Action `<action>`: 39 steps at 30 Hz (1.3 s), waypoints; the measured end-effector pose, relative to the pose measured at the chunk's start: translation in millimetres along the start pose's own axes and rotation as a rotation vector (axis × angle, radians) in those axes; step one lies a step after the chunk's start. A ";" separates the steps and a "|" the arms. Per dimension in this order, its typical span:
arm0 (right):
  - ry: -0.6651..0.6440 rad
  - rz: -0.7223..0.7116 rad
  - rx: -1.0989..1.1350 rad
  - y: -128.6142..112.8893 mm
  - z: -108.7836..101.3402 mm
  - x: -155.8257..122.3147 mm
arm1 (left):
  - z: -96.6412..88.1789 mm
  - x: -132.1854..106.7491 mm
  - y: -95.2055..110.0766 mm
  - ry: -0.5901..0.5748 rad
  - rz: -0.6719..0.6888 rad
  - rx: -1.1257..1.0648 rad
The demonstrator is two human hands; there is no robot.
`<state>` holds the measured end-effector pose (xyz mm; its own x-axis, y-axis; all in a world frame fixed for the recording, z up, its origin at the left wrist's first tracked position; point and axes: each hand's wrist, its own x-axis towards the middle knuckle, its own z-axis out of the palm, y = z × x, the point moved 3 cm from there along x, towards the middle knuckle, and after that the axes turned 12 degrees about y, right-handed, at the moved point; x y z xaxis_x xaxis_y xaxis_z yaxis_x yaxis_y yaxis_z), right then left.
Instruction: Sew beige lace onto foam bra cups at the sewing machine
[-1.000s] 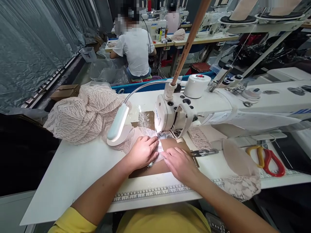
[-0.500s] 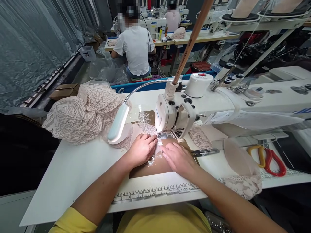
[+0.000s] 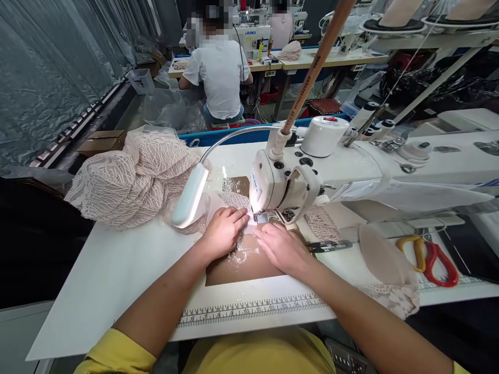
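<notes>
A light pink lace piece lies at the needle area of a white sewing machine. Flat on its left side rests my left hand, fingers stretched toward the presser foot. My right hand is just right of it, thumb and forefinger closed on the near edge of the fabric. Part of the lace is hidden under my fingers. Beneath both hands is a shiny brown sheet on the white table.
A lamp leans left of the needle, before a heap of lace. To the right lie dark metal snips, a beige lace-edged piece and scissors with red and yellow handles. A co-worker sits ahead.
The lace has shifted slightly away from me under the presser foot, and both hands have moved a little forward with it. The whole view has tilted slightly.
</notes>
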<state>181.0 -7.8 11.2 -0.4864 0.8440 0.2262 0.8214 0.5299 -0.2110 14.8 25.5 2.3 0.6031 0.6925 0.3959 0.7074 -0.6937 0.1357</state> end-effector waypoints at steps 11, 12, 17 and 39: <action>0.052 0.019 -0.010 2.3 10.2 -1.3 | -0.4 -3.3 -12.4 0.033 -0.109 -0.006; 0.052 0.012 0.004 2.6 8.5 -2.3 | -1.4 -4.0 -12.6 0.040 -0.121 -0.013; 0.075 0.002 0.060 12.2 -14.7 -22.7 | -9.2 -7.0 -9.8 0.064 -0.145 -0.044; 0.197 -0.087 -0.235 93.1 -35.1 -84.3 | -71.6 -30.5 27.0 -0.178 -0.267 -0.680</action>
<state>308.9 -32.6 5.9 -0.5097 0.7520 0.4180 0.8368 0.5462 0.0376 -10.9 -28.6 58.9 0.5341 0.8359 0.1260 0.4894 -0.4273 0.7602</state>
